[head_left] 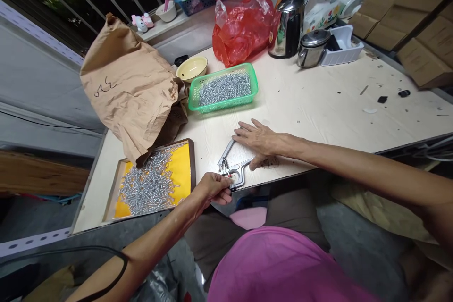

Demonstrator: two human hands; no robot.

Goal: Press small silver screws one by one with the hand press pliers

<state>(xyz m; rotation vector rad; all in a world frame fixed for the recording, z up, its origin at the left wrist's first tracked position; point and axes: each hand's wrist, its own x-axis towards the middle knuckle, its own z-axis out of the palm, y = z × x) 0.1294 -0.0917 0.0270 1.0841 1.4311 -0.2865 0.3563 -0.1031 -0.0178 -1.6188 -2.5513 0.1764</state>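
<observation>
A grey metal hand tool (242,171) with two long handles, a coil spring and a ring-shaped jaw lies at the table's front edge, its handles spread apart. My right hand (260,140) rests over the handles with fingers stretched out, fingertips on the upper handle and the thumb by the lower one. My left hand (214,188) is closed in a pinch at the jaw end, beside a small red and silver spot. What its fingertips hold is too small to make out. Left of it, a shallow tray (193,165) with a yellow bottom holds many small silver metal pins (148,184).
A green basket (222,106) full of similar silver pins stands behind the tool. A brown paper sack (130,85) leans over the tray. Farther back are a cream bowl (192,69), a red plastic bag (240,33), a kettle (287,26) and a lidded metal pot (313,48).
</observation>
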